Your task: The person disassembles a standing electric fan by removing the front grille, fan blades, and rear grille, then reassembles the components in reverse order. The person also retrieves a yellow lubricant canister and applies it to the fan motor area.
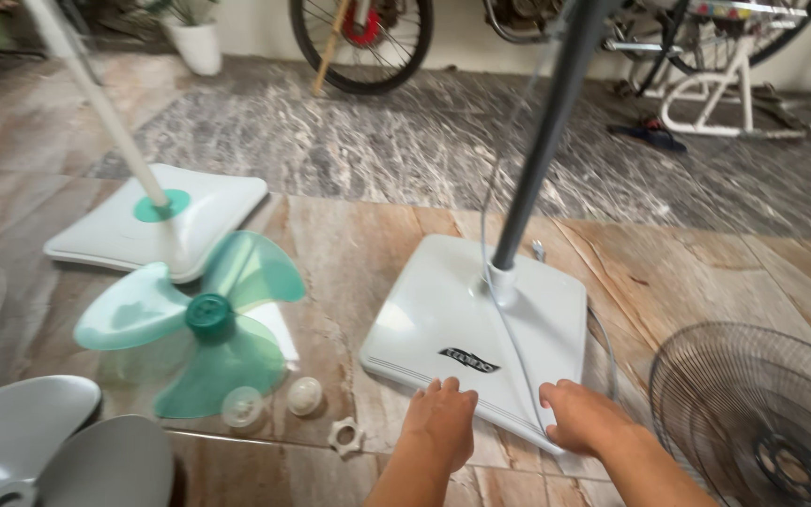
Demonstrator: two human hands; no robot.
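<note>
While pressing on the near edge of a white fan base [481, 324], left hand [443, 421] rests palm-down with fingers spread flat, gripping nothing. Right hand [582, 418] likewise flat at the base's 5 o'clock corner, fingers curled slightly over the edge, touching the thin cord [499, 310]. Grey pole [546, 131] rising upright from the base's socket toward 12 o'clock.

Judged by the spread of parts on the floor [349, 235], well into taking fans apart, or not yet far into putting them together: green blade [194, 324] lying loose at 9 o'clock of the base, two round caps [274, 402] and a white nut [345, 436] just beside it. Grey blade [49, 441] at 8 o'clock, wire guard [762, 413] at 4 o'clock, both detached. Second base [157, 218] with white pole at 10 o'clock, well apart. Blades, guards and fasteners all left off; only poles seated in bases.
</note>
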